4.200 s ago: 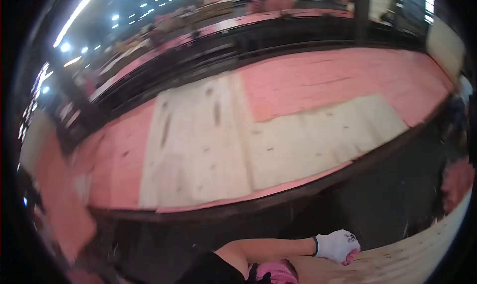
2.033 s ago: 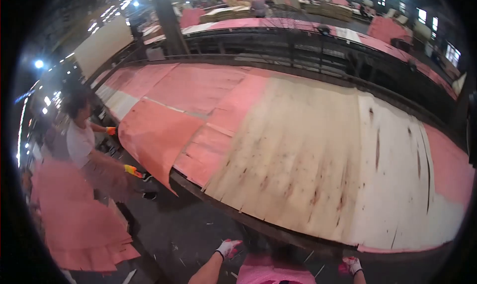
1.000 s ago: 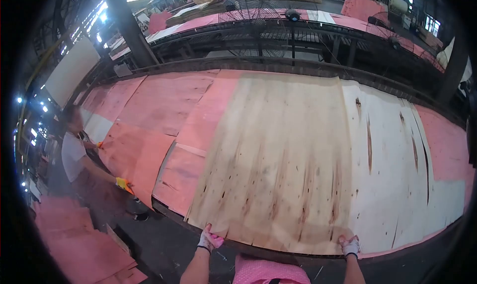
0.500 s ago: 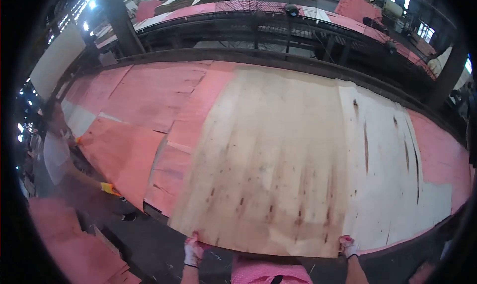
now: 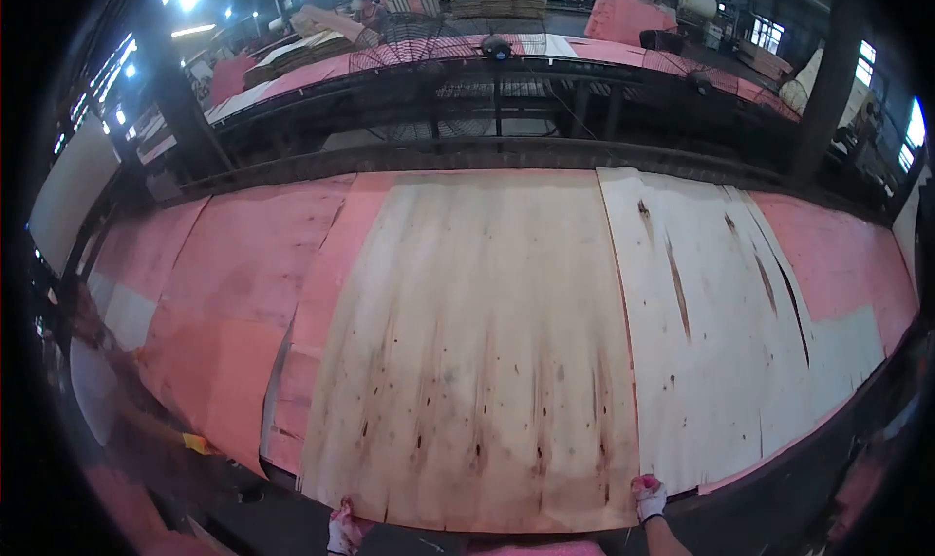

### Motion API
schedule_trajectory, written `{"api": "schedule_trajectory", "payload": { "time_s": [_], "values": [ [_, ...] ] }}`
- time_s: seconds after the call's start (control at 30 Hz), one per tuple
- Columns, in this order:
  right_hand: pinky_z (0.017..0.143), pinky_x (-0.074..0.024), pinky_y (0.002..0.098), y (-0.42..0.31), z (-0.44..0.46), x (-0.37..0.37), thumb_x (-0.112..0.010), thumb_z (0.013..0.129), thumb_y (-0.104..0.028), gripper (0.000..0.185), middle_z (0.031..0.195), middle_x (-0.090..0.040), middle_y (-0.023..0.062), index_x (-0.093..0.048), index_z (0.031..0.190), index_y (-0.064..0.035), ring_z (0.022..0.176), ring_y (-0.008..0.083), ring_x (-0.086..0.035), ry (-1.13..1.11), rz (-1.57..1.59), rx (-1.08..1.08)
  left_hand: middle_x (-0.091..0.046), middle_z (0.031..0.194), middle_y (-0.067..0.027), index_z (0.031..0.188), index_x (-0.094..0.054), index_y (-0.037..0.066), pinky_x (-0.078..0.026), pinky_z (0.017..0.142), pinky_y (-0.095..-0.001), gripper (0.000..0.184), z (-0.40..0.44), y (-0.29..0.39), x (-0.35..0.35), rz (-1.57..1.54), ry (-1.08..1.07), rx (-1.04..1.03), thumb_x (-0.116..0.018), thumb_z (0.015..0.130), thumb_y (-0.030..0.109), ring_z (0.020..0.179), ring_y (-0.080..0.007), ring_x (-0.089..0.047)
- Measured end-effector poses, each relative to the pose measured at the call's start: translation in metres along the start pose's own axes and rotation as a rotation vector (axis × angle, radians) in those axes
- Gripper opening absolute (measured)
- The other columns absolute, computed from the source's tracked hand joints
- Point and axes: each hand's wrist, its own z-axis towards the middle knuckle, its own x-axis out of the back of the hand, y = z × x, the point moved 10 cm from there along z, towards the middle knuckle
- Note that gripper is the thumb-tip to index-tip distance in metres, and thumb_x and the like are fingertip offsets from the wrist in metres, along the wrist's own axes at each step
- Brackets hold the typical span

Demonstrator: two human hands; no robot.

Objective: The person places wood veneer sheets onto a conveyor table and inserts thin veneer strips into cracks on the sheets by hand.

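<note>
On my feed, at 8 o'clock, a blurred co-worker leans at the table with an orange-yellow glove (image 5: pixel 198 444) near the front edge; I cannot make out its fingers. Pink sheets (image 5: pixel 248 240) spread around 9 o'clock. My left hand (image 5: pixel 346 532), at 7, looks pinched on the front edge of the tan sheet (image 5: pixel 477 332), though its underside is hidden. That sheet runs from the centre down to 6, streaked dark towards me. I judge that an uneven pull could split it along those streaks or the nicks in its front edge. My right hand (image 5: pixel 650 498), at 5, has its fingers bunched together, seemingly pinching the sheet's near-right corner. Just beyond, towards 4, lies the white sheet (image 5: pixel 706 361), with a thin pink seam between; pushing too far right could overlap them, and its long cracks could widen if snagged.
</note>
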Motion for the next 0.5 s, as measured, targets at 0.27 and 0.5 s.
{"api": "schedule_trajectory", "payload": {
  "time_s": [0.27,0.5],
  "values": [
    [0.065,-0.0537,0.0362,-0.02,0.034,0.009,-0.067,0.085,-0.021,0.016,0.077,-0.071,0.0116,-0.073,0.089,-0.0069,0.07,0.0217,-0.068,0.034,-0.243,-0.022,-0.054,0.138,-0.0162,0.144,-0.04,0.009,-0.052,0.096,-0.0537,0.069,0.018,-0.004,-0.038,0.209,-0.101,0.064,-0.055,0.096,0.056,0.122,-0.0363,-0.058],
    [0.077,-0.0529,0.0443,-0.092,0.023,0.002,-0.064,0.083,-0.036,0.027,0.087,-0.072,0.0164,-0.072,0.091,-0.0111,0.085,0.0339,-0.069,-0.046,-0.693,0.004,-0.055,0.137,-0.0048,0.141,-0.045,0.027,-0.049,0.089,-0.0516,0.069,0.038,-0.035,0.03,0.448,0.161,0.337,-0.053,0.089,0.072,0.114,-0.0309,-0.059]
  ]
}}
